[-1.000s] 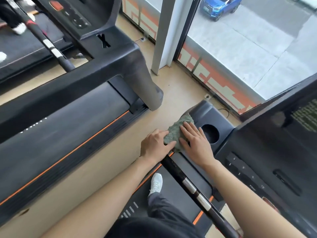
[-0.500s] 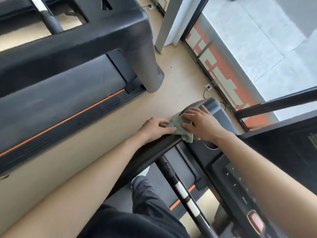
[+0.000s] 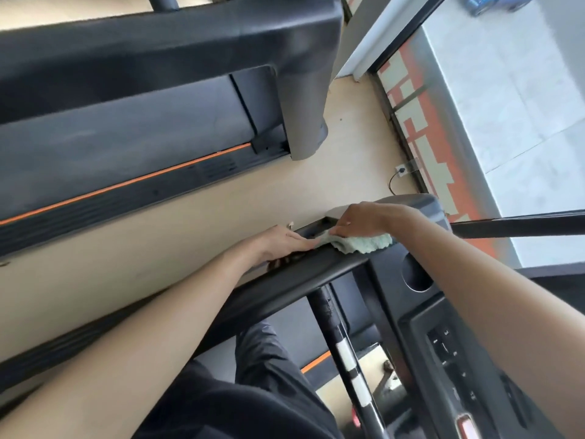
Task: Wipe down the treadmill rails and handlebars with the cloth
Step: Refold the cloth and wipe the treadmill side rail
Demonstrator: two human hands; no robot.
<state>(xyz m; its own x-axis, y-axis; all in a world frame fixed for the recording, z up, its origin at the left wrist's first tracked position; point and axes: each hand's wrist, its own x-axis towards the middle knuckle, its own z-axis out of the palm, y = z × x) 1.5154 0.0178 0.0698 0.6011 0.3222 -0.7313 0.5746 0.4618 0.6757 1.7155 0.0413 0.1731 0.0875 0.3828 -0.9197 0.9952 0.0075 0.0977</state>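
Right hand (image 3: 364,218) presses the cloth (image 3: 364,244) down with fairly straight fingers at the front end of the rail (image 3: 285,282); left hand (image 3: 280,245) lies flat on the rail just beside it. Mid-wipe on this rail, I'd say, so next up is dragging the cloth back along it.

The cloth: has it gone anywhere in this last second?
No, hardly. The cloth still lies at the front corner of the side rail, just beyond the round cup hole, with the right hand on it. The camera swung, not the cloth.
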